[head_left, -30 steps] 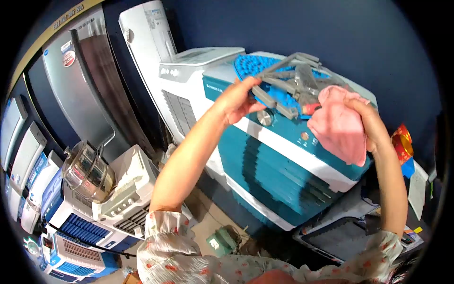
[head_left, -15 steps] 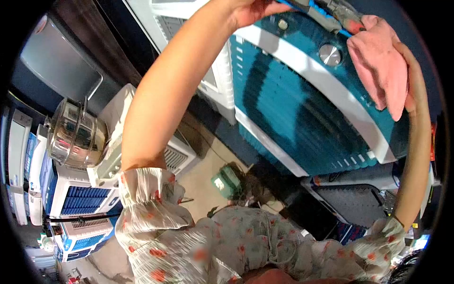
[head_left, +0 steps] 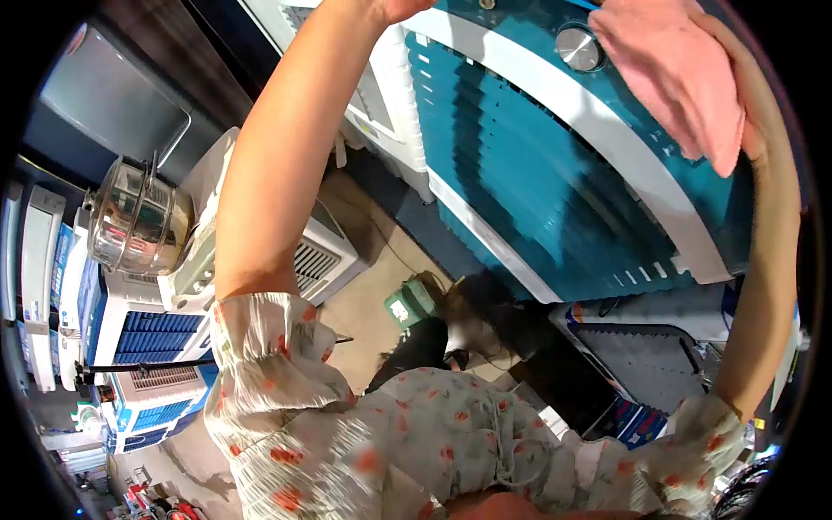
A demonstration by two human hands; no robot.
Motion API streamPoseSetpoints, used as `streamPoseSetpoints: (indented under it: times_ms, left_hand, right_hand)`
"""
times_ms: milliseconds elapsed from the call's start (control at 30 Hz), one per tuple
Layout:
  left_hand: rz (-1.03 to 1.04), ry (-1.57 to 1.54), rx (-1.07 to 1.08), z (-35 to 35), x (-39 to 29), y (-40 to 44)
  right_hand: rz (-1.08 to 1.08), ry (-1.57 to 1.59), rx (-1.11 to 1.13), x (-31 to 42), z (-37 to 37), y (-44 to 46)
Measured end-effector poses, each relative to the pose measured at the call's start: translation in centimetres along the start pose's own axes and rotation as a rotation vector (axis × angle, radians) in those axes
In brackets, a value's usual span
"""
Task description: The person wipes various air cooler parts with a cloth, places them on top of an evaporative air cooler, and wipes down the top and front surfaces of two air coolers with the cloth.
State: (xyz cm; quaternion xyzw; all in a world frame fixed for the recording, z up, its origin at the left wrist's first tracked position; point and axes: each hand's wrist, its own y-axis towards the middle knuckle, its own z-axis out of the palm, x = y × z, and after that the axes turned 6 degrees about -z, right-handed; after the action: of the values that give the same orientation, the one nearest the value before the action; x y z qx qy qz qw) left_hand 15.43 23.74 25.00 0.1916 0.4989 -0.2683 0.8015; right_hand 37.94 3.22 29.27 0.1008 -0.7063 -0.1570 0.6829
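A pink cloth [head_left: 672, 74] hangs from my right hand [head_left: 752, 117] at the upper right; the hand grips it, with the fingers largely hidden behind it. The cloth lies over the upper corner of a teal and white air cooler [head_left: 537, 182], beside its round silver knob [head_left: 578, 48]. My left hand [head_left: 403, 7] is at the top edge of the view, near the cooler's top; only its base shows and its fingers are cut off. What it touches, if anything, is out of sight.
A glass-bowl appliance [head_left: 139, 217] stands at the left on a white unit. White and blue coolers [head_left: 156, 334] are below it. A green box [head_left: 412, 299] rests on the floor, near a dark-clad leg [head_left: 412, 351]. A dark grey tray-like panel [head_left: 637, 360] sits at the lower right.
The view has shifted so the cooler sits higher and further left. My left hand has mostly left the frame, along with the blue and grey item near it. The pink cloth is spread wider.
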Motion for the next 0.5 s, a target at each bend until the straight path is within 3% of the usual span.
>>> streamPoseSetpoints:
  times_ms: [267, 500]
  left_hand:
    - [-0.034, -0.013, -0.051, -0.5, -0.1, 0.0]
    - [0.013, -0.025, 0.056, -1.2, 0.7, 0.3]
  right_hand:
    - [0.129, -0.013, -0.018, -0.7, -3.0, 1.8]
    - [0.180, -0.060, -0.152, -1.0, -3.2, 1.4]
